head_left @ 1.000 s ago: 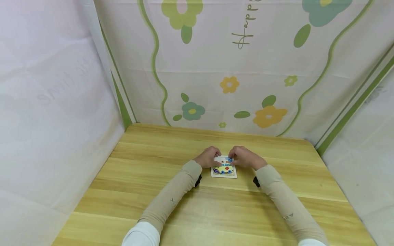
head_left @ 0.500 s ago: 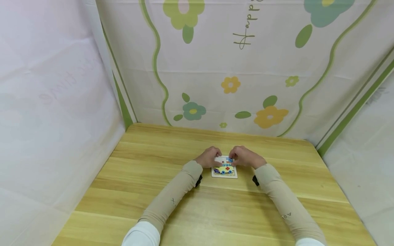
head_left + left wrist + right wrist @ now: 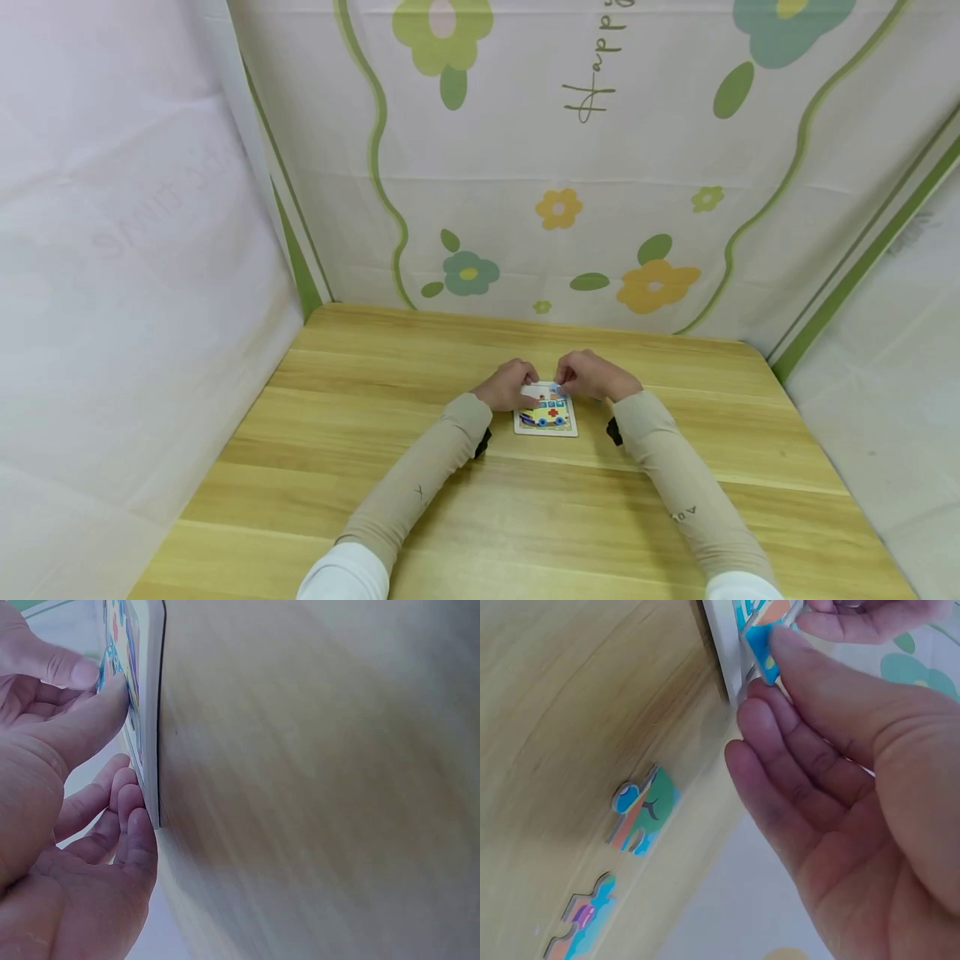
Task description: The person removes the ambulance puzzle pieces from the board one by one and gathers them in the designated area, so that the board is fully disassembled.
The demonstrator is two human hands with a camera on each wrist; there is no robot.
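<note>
A square, white-rimmed picture-puzzle board (image 3: 552, 432) printed with a yellow ambulance (image 3: 551, 414) lies flat on the pale wood-grain table (image 3: 480, 517), toward its far side. The person's left hand (image 3: 506, 387) grips the board's far left part, thumb on the picture face and fingers curled against the edge. The right hand (image 3: 588, 375) pinches a small blue puzzle piece with a yellow spot (image 3: 761, 646) between thumb and forefinger, tilted at the far right corner; from these angles I cannot tell whether it touches its neighbours. The hands are near each other, apart at the fingertips in the head view.

A green, blue and orange interlocking piece (image 3: 646, 814) and a blue and orange one with a purple patch (image 3: 585, 919) lie loose on the table, well apart from the board.

The likeliest trouble is the tilted piece catching on an adjoining edge, if turned wrongly or pressed down one side first; forcing it could lift pieces beside it. Should the left grip slacken under a push, the board may slide. The right wrist, low over the loose pieces, could sweep them aside.
</note>
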